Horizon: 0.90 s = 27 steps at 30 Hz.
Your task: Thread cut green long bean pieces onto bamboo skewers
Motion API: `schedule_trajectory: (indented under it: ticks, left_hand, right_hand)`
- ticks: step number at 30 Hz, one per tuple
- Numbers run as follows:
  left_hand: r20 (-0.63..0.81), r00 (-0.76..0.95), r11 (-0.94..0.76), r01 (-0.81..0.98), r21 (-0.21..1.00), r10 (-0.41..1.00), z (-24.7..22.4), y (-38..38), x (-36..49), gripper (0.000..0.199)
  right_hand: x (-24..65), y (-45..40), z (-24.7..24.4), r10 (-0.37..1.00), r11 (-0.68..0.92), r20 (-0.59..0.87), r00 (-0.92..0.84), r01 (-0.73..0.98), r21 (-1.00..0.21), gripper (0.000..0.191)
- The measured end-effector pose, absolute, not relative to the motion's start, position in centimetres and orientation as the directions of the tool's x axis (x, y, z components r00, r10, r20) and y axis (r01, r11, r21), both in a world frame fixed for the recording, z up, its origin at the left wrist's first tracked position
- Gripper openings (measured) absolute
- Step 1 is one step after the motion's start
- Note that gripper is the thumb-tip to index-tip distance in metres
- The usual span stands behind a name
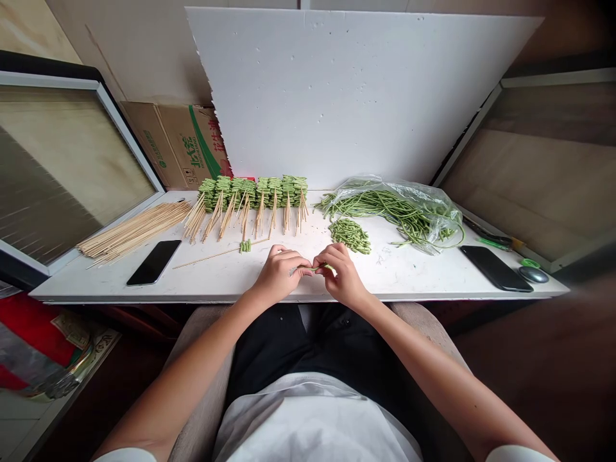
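Note:
My left hand (283,273) and my right hand (339,273) meet over the front edge of the white table. Both are closed, fingertips pinching a thin green bean (315,268) between them. Just beyond my left hand, a bamboo skewer (206,258) lies with several short bean pieces (245,246) threaded on it. A pile of cut bean pieces (350,235) sits past my right hand. Behind, finished-looking bean skewers (260,192) are stacked in rows, their sticks pointing toward me. Long whole beans (385,204) spill from a clear plastic bag (440,205) at the right.
Loose bamboo skewers (135,230) and a phone (154,262) lie at left. On the right are a black phone-like device (495,268), a mouse-shaped grey object (533,274) and a green ring (529,263). A white foam board (356,90) and a carton (178,144) stand behind.

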State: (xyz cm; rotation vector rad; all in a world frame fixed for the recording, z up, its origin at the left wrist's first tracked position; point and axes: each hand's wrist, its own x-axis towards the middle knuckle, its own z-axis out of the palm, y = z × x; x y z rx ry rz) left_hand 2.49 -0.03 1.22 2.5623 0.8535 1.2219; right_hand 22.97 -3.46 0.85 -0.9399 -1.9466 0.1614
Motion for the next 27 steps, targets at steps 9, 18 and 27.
schedule_trajectory:
  ticks: [9,18,27]
  left_hand:
    - [0.597,0.540,-0.805,0.394,0.443,0.593,1.0,0.4,2.3,0.023]
    - [0.563,0.428,-0.704,0.351,0.617,0.707,1.8,0.4,2.2,0.009]
    - [0.491,0.323,-0.543,0.091,0.835,0.809,3.1,-1.2,2.8,0.031]
  right_hand:
    - [22.8,-3.5,0.7,0.668,0.726,0.675,-0.313,0.471,-0.501,0.029]
    - [23.2,-3.2,0.1,0.672,0.698,0.711,-0.207,0.496,-0.516,0.019]
    - [22.2,-4.1,0.7,0.657,0.680,0.753,-0.020,0.445,-0.582,0.007]
